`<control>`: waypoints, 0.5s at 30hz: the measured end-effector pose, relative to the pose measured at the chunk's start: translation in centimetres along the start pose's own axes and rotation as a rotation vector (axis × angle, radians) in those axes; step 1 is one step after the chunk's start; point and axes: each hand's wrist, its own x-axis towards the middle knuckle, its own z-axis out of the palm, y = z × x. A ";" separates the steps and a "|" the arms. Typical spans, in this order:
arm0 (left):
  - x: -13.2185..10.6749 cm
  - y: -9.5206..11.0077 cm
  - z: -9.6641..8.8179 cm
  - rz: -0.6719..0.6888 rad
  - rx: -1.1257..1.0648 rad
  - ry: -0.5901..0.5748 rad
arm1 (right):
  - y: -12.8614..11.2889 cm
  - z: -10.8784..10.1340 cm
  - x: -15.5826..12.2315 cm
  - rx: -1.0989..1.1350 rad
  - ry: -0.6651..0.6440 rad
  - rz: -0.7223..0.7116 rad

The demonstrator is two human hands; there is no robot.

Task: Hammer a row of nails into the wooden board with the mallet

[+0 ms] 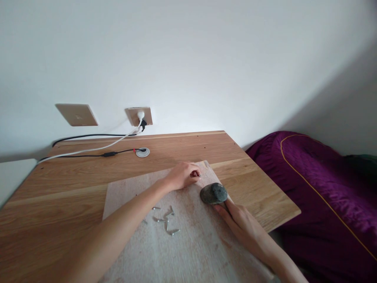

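My left hand (185, 175) rests over the far right part of a pale wooden board (188, 251). Its thumb and fingers are pinched together on a small silver nail (200, 175), of which only a tiny part shows. In my right hand (240, 220) is a mallet with a dark, rounded head (214, 193), held by the handle over the board's right edge. Most of that handle is hidden by the hand. Several loose silver nails (167, 225), perhaps screws, lie on the board to the right of my left forearm.
The board lies on a wooden table (250, 173) against a white wall. Black and white cables (88, 151) run along the table's back left to a wall socket (145, 116) and a round grommet (143, 152). Purple fabric (312, 188) lies beyond the right edge.
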 end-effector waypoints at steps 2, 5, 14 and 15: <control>0.0 0.0 0.0 -0.004 -0.001 0.001 | -0.1 0.0 0.0 0.001 -0.006 0.004; 0.0 0.0 0.0 -0.007 -0.003 0.004 | -0.1 0.1 0.0 -0.005 -0.014 0.014; -0.1 0.0 0.0 0.008 -0.003 0.008 | -0.1 0.1 -0.1 -0.013 -0.022 0.018; -0.1 0.0 0.0 0.013 -0.001 0.007 | 0.0 0.2 -0.1 -0.013 -0.018 0.016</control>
